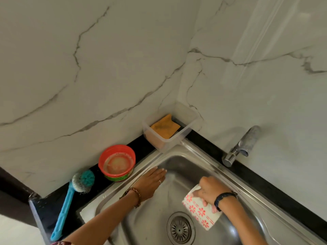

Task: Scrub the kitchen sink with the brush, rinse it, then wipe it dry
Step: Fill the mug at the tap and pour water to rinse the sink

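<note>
A steel sink (pixel 192 156) fills the lower right, with its round drain strainer (pixel 180 229) near the bottom. My right hand (pixel 211 191) grips a white cloth with red flower print (pixel 200 215) and holds it against the basin's right side. My left hand (pixel 151 182) lies flat with straight fingers on the sink's left rim and inner wall. The blue-handled brush (pixel 66 206) with a teal and white head lies on the black counter to the left, apart from both hands.
A red bowl of cleaning paste (pixel 116 162) stands on the black counter (pixel 51 207) beside the brush. A clear plastic tub (pixel 169 138) with an orange sponge (pixel 165 127) sits in the corner. A chrome wall tap (pixel 242 147) juts out over the sink's far right. Marble walls rise behind.
</note>
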Available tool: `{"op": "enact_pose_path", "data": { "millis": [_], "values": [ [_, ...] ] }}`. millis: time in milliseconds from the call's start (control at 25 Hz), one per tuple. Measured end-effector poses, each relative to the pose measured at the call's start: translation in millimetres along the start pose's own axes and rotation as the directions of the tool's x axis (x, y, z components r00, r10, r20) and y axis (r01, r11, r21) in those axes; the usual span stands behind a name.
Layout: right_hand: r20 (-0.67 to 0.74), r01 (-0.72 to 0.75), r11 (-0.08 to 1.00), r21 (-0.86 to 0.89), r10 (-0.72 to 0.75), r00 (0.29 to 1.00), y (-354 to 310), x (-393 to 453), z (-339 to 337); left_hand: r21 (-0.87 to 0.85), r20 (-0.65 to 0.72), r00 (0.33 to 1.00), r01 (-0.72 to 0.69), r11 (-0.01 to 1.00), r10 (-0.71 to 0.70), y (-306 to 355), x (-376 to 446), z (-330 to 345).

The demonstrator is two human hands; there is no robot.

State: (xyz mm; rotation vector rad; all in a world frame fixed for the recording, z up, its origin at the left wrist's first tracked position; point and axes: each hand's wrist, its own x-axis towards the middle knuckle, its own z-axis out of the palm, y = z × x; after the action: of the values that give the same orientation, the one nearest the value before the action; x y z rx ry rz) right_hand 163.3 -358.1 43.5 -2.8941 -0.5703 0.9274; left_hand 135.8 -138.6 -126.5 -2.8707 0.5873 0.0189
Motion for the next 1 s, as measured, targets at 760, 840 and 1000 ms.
{"op": "enact_pose_path", "data": {
  "millis": [760,840,1000],
  "values": [
    [-0.312,0.059,0.661,0.748,0.272,0.91,85.7,-21.3,73.6,-0.891,0.315,0.944,0.329,0.312,-0.096,92.2,186.1,-159.0],
    [-0.364,0.117,0.646,0.754,0.263,0.894,89.6,-21.0,80.9,-0.9,0.372,0.925,0.381,0.213,-0.081,97.0,200.7,-156.9],
    [-0.39,0.162,0.596,0.787,0.276,0.878,96.8,-21.7,89.2,-0.806,0.514,0.852,0.518,-0.285,0.097,93.4,204.5,-153.8]
  ]
}}
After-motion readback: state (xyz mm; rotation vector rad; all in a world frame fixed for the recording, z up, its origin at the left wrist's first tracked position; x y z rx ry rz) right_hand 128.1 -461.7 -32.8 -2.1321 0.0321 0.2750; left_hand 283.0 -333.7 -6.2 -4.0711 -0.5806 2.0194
